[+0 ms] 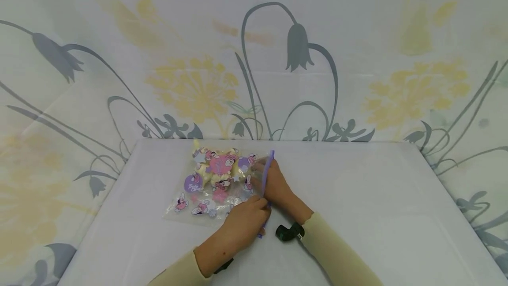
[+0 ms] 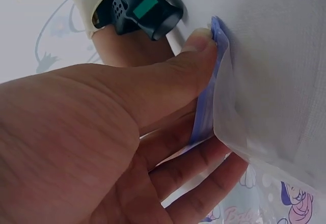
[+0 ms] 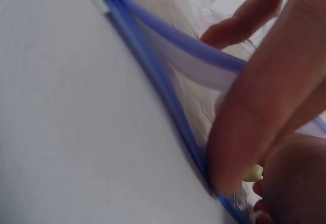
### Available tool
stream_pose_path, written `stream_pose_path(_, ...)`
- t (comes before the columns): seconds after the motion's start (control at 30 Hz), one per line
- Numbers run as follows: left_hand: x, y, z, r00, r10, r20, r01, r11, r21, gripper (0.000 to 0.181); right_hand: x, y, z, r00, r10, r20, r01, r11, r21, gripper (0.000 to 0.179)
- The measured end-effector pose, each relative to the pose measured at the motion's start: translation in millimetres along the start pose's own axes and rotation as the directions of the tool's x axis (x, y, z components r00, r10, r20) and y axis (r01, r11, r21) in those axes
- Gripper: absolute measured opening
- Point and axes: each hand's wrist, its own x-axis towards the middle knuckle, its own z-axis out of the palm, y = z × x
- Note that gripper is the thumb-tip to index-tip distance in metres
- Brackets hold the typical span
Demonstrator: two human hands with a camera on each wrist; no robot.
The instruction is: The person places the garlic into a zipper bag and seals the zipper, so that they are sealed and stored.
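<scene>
A clear zip bag with pink and purple cartoon prints lies on the white table, pale yellow contents showing through its far part. Its purple zip strip runs along the right side. My left hand pinches the near end of that strip, thumb on one face and fingers behind, as the left wrist view shows. Farther up the same edge, my right hand holds the bag's mouth. In the right wrist view the two zip edges stand apart near the fingers. Some right fingertips are hidden.
The white table extends on both sides of the bag. Behind it hangs a floral cloth. A black wrist camera sits at the right wrist, close to the left hand.
</scene>
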Motion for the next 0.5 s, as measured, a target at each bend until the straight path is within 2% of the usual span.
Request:
stream_pose_path(0.23, 1.3, 0.7, 3.1, 0.999, -0.002, 0.049, 0.001, 1.0, 0.016, 0.039, -12.3, 5, -15, 0.996, 0.053, 0.066, -0.053, 0.999, -0.007, 0.023)
stream_pose_path(0.37, 2.0, -1.3, 3.9, 0.999, 0.011, 0.049, -0.012, 1.0, 0.016, 0.039, -20.1, 7, -26, 0.995, 0.081, 0.062, -0.083, 0.996, 0.033, 0.028)
stream_pose_path(0.5, 2.9, -3.6, 5.3, 0.998, 0.022, 0.056, -0.022, 1.0, 0.007, 0.041, -27.0, 9, -34, 0.997, 0.064, 0.031, -0.065, 0.998, 0.012, 0.02)
